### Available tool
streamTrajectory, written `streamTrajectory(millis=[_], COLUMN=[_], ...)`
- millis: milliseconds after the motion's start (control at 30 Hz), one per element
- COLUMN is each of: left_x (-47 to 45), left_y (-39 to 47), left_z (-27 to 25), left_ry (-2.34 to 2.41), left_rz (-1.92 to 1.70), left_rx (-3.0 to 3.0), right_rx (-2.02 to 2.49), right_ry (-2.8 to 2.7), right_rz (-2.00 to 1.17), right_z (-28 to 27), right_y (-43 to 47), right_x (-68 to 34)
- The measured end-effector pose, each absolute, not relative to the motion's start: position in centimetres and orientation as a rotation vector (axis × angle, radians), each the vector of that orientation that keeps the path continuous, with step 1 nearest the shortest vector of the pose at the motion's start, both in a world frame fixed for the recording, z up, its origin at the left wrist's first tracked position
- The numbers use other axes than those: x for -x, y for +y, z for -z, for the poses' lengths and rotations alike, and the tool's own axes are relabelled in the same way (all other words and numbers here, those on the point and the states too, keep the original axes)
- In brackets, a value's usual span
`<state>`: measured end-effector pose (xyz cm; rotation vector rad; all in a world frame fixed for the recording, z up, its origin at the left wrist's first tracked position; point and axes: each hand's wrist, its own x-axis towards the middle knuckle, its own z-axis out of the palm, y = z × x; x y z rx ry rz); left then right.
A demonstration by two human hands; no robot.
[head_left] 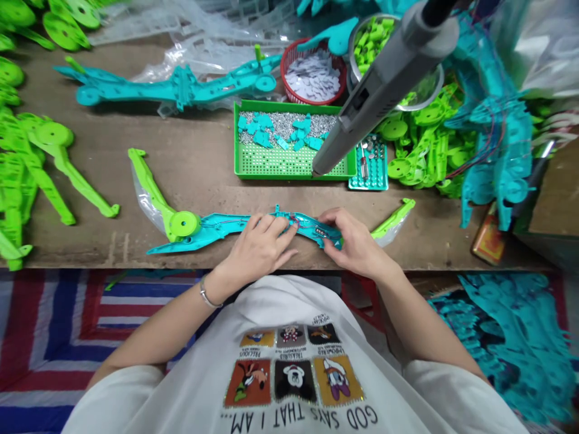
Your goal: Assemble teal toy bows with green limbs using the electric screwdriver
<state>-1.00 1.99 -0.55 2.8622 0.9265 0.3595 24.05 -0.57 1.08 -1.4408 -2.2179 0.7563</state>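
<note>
A teal, bow-shaped plastic shell lies lengthwise along the front of the table, its hollow side up, with thin wires inside. Across its middle rests my left hand, fingers bent on the shell by the wires and thumb toward the near edge. My right hand grips the shell's right end, thumb and fingers at opposite edges; small metal parts show beside them. A lime green arm with a round hub joins the left end. Another lime green arm sticks out past my right hand, its inner end hidden.
Beyond the shell stands a green tray of screws and teal pieces. A grey electric screwdriver hangs above it. Behind are a red basket and a metal bowl. Lime green arms lie left; teal shells are piled right.
</note>
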Motion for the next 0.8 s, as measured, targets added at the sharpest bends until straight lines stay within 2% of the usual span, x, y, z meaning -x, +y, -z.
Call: streamTrajectory(millis=[133, 300, 600, 800], left_x=[0.3, -0.2, -1.4, -1.7], left_y=[0.8, 0.0, -2.1, -2.4], left_z=[1.0, 2.0, 3.0, 3.2], left_ry=[1.063, 1.192, 1.485, 1.545], left_rz=[-0.382, -0.522, -0.642, -0.709], left_rx=[-2.787, -2.71, -2.48, -2.441], right_rx=[1.313, 1.127, 1.374, 1.5], right_ry=[-2.33, -2.348, -2.298, -2.232], right_rz=[-0.787, -0.605, -0.338, -0.172], right_z=[-3.0, -5.0, 1.0, 2.8], right_y=[0.5, 5.0, 24.2, 27.7], right_x=[-23.6, -18.9, -7.1, -5.1])
